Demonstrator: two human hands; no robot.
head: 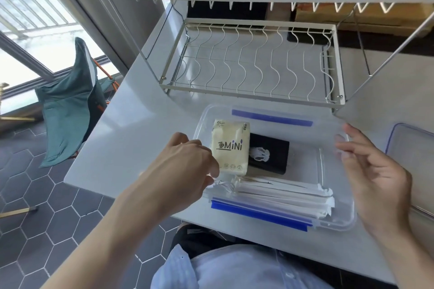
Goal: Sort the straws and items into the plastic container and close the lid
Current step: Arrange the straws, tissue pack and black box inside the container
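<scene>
- At the far left of the frame a green folding chair (68, 110) stands on the tiled floor. It has no part in the job.
- Left of the middle, the left hand (187, 162) reaches over the rim of the clear plastic container (338, 224). Its fingers curl at the corner of the cream tissue pack (231, 148). I cannot tell if it is pinching the pack or just touching it. I think it is nudging the pack flat so things fit.
- Right beside the pack lies a black packet (270, 156) with a white picture on it, also inside the container.
- Along the near side of the container lie the wrapped straws (281, 195), all pointing the same way, likely to save room.
- Above, in the upper middle, a white wire dish rack (253, 63) sits on the table (131, 138).
- On the right, the right hand (375, 178) is spread wide at the container's right edge, holding nothing. It may be steadying it.
- At the far right edge lies the clear lid (413, 159), not yet on.
</scene>
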